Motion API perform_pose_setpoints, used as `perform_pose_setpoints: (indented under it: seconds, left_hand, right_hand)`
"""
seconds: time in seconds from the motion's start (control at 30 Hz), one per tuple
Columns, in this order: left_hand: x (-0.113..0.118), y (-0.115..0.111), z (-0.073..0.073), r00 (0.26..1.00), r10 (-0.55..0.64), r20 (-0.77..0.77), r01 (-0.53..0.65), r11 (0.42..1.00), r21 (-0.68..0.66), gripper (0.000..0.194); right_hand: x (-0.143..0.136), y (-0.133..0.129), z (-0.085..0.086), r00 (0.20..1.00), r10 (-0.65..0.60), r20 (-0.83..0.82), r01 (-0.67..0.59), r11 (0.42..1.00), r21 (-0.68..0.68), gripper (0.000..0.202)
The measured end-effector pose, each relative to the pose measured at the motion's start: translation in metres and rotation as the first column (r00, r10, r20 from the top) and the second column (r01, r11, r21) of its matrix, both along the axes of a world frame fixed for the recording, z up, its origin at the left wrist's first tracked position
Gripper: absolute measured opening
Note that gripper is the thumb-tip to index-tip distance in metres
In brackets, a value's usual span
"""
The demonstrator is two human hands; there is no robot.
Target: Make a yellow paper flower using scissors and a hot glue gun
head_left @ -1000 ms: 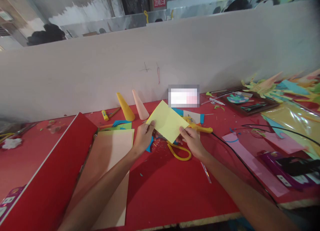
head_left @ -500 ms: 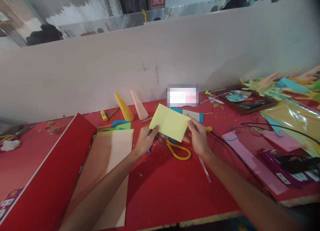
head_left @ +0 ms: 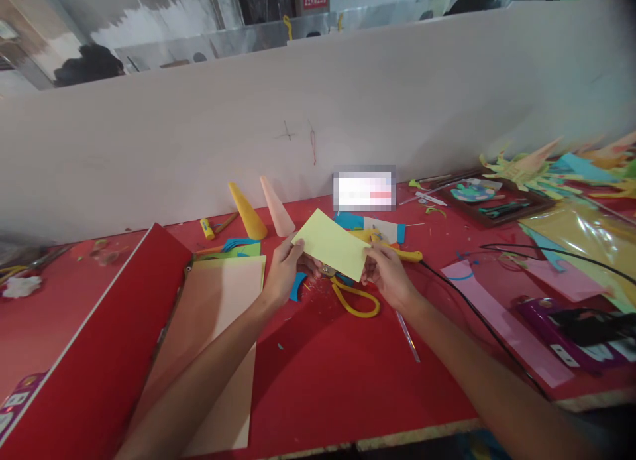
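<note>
A rectangular sheet of light yellow paper is held up over the middle of the red table. My left hand pinches its left end, thumb on top. At the right end my right hand grips the edge between thumb and fingers. Beneath the sheet lie scissors with a yellow handle, their blades partly hidden. A yellow glue gun with a black cord lies behind my right hand. Beside my left hand is a small blue paper piece.
Two paper cones, one yellow and one pink, stand by the white partition. A red folder and peach paper sheets lie left. Pink strips, a purple box and a brown tray are right.
The yellow paper has shifted slightly left and turned a little. My right hand has moved left along with it, uncovering more of the glue gun.
</note>
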State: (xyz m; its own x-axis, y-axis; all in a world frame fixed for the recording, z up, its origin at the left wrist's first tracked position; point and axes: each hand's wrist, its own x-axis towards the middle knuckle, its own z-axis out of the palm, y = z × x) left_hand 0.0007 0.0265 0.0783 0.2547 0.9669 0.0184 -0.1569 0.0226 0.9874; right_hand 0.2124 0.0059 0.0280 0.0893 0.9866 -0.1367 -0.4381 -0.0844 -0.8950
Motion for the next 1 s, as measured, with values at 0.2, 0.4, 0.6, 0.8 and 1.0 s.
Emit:
perform_pose_setpoints:
  seconds: [0.2,0.4,0.6,0.8,1.0]
  left_hand:
    - [0.001,-0.004,0.013,0.997,0.065,0.045,-0.064,0.997,-0.032,0.042]
    - [0.005,-0.011,0.015,0.999,0.001,0.032,-0.001,1.0,0.006,0.05]
    - [0.009,-0.012,0.011,0.999,-0.043,-0.012,0.043,0.999,-0.005,0.053]
    - [0.007,-0.003,-0.005,0.998,0.003,0.055,0.006,0.988,-0.155,0.047]
    - [0.006,0.0,-0.013,0.997,-0.018,0.079,0.036,0.973,-0.229,0.046]
  right_hand:
    - [0.001,0.001,-0.005,0.977,0.173,-0.124,-0.175,0.985,-0.006,0.028]
    - [-0.002,0.002,-0.01,0.964,0.178,-0.197,-0.181,0.984,0.004,0.034]
    - [-0.005,0.0,-0.008,0.968,0.105,-0.229,-0.095,0.994,0.055,0.034]
    - [-0.004,-0.01,0.006,0.983,0.147,-0.107,-0.106,0.942,0.318,0.057]
    - [-0.007,-0.014,0.005,0.989,0.146,-0.001,-0.137,0.925,0.355,0.061]
